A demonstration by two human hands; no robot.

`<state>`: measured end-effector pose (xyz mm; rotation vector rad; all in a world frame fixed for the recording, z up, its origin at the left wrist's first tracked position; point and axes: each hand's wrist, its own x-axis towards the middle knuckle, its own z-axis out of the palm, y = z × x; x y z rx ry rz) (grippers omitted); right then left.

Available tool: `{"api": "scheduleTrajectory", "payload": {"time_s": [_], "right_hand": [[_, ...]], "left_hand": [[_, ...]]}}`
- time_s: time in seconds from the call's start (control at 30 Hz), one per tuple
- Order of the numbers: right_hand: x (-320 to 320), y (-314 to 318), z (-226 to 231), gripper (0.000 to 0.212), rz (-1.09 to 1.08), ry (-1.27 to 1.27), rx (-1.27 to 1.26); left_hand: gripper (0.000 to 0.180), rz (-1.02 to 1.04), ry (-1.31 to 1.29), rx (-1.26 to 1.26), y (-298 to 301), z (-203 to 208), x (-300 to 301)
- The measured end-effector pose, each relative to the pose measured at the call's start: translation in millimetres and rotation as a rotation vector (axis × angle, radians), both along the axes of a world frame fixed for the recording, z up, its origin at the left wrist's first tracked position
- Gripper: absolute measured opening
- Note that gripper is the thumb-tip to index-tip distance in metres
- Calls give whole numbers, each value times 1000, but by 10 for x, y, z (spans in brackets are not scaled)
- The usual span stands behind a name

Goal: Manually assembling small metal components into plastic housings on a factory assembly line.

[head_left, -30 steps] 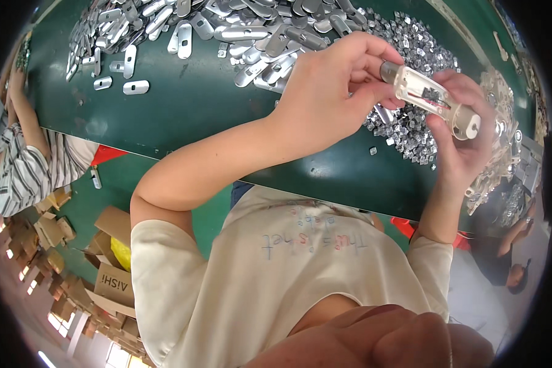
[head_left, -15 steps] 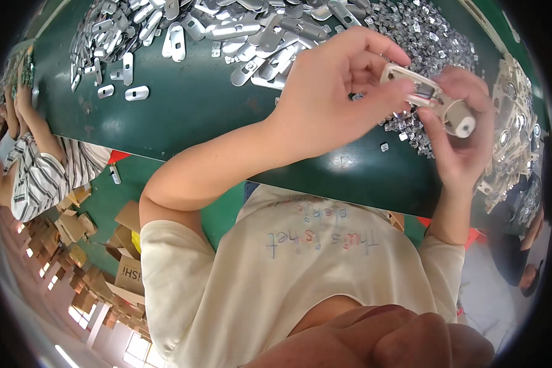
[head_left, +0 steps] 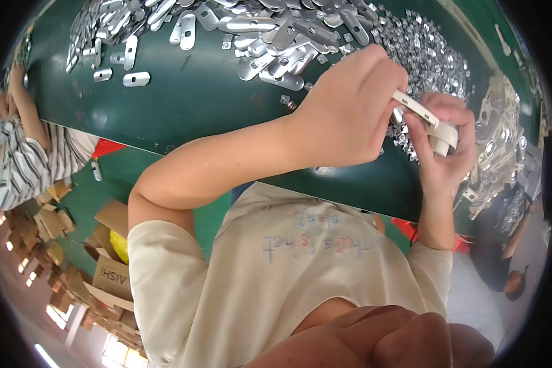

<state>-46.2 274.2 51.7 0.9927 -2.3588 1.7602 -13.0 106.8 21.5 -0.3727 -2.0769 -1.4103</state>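
Observation:
Over the right side of the green table, both hands grip one off-white plastic fitting (head_left: 415,108) with a long slim body and a round drum end (head_left: 443,138). My left hand (head_left: 351,111) has its back turned up and its fingers closed on the far-left end of the fitting; its fingertips are mostly hidden. Wrapped round the drum end are the thumb and fingers of my right hand (head_left: 443,165). The fitting is tilted, its narrow edge with small slots showing. Beneath the hands lies a heap of small shiny metal pieces (head_left: 420,55).
Silver oblong plates with holes (head_left: 288,37) are piled along the far side of the green table (head_left: 184,113). To the right lies a heap of off-white parts (head_left: 497,141). Another person in a striped top (head_left: 27,159) sits at left. Cardboard boxes (head_left: 110,276) stand on the floor.
The fitting has been turned from its open, hollow face to its narrow edge. My left hand has rolled over so its back faces up. My right hand has shifted slightly left.

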Motion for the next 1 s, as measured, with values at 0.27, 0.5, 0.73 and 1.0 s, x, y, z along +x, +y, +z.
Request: {"api": "scheduleTrajectory", "payload": {"time_s": [0.27, 0.5, 0.73, 1.0], "right_hand": [[-716, -322, 313, 31, -75, -232, 366], [-3081, -531, 175, 61, -669, 593, 996], [-3322, -2347, -581, 48, -85, 492, 780], [-3389, -1970, -233, 23, 348, -664, -189]], "left_hand": [[38, 193, -84, 84, -134, -62, -118], [61, 128, 202, -208, -93, -12, -148], [48, 61, 281, -278, -87, -47, -173], [39, 98, 283, -282, -126, -54, -163]]}}
